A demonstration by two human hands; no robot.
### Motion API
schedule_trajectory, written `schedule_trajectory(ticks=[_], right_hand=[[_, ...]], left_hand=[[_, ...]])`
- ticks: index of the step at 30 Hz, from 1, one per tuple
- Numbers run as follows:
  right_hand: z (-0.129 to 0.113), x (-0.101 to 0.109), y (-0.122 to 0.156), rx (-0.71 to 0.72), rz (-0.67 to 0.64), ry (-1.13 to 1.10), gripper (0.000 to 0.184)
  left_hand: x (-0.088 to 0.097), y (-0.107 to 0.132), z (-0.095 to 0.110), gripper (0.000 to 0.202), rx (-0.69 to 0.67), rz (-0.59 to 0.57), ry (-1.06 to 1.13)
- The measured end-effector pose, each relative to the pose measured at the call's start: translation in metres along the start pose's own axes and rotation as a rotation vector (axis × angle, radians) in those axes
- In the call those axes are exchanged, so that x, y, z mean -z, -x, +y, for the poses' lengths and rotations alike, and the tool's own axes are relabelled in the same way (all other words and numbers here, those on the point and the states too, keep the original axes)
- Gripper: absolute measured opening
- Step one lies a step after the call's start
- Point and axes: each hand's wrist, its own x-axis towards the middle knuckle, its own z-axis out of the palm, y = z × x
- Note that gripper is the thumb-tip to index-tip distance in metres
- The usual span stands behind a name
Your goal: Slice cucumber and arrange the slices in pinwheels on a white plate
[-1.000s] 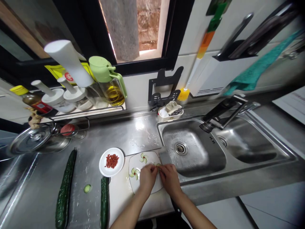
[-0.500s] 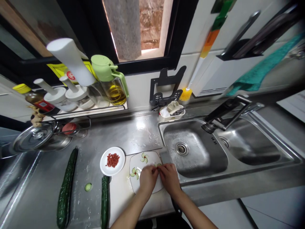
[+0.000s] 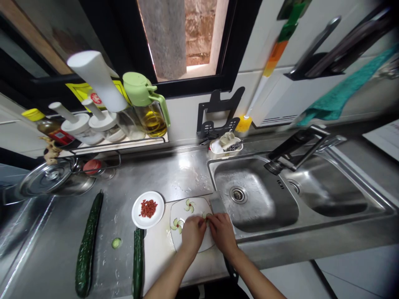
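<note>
On the plate (image 3: 199,203), I count two flowers apparently complete: the left flower (image 3: 176,225) and the far flower (image 3: 189,205), each showing pale petals edged green, curling around a red centre. A third flower (image 3: 205,215), near the plate's right edge, is partly hidden under my hands, and I judge it unfinished. My left hand (image 3: 191,233) has its fingers bunched together; my right hand (image 3: 222,232) has its fingers bent close beside them. Whether either pinches a piece, I cannot tell. Supply appears ample: red berries (image 3: 149,208) in a dish (image 3: 135,212), and a cut cucumber (image 3: 138,265).
</note>
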Motion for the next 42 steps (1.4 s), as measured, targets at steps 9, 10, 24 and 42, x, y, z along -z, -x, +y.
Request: schedule_trajectory(ticks=[9, 10, 24, 42], right_hand=[[-0.001, 0.003, -0.002, 0.024, 0.039, -0.012, 0.023], [-0.001, 0.003, -0.003, 0.025, 0.036, -0.012, 0.023], [-0.011, 0.009, 0.005, 0.104, 0.096, -0.053, 0.024], [-0.045, -0.001, 0.02, 0.162, -0.008, -0.089, 0.02]], left_hand=[[0.024, 0.011, -0.02, 0.018, 0.01, 0.124, 0.088], [0.027, 0.013, -0.024, 0.018, 0.012, 0.14, 0.089], [0.073, 0.042, -0.076, 0.023, 0.134, 0.367, 0.081], [0.116, 0.014, -0.124, 0.027, 0.382, 0.413, -0.301]])
